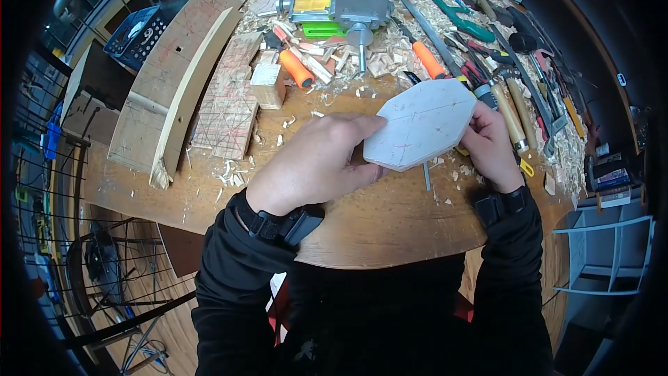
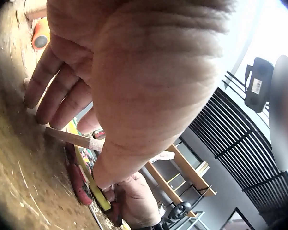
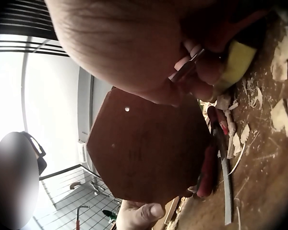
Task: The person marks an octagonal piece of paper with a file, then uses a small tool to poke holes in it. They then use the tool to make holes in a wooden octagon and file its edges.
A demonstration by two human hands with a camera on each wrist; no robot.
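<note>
A pale, flat, many-sided wooden plate [image 1: 421, 125] with pencil lines is held tilted just above the round workbench [image 1: 376, 223]. My left hand [image 1: 362, 143] pinches its left edge, thumb on top and fingers underneath [image 2: 62, 96]. On the right edge my right hand [image 1: 476, 132] grips it. The plate's shaded underside [image 3: 149, 148] fills the right wrist view, with the left thumb [image 3: 139, 215] at its far edge. A yellow-handled tool [image 3: 237, 60] lies right at the right fingers; whether they touch it I cannot tell. A thin metal rod [image 1: 426, 175] pokes out below the plate.
A grey vise [image 1: 358, 0] stands at the back among wood shavings. Orange-handled tools [image 1: 296, 68], a small wood block [image 1: 268, 85] and curved planks [image 1: 188, 76] lie left. Many hand tools [image 1: 515, 97] crowd the right side. A pale shelf [image 1: 605, 251] stands beyond the bench edge.
</note>
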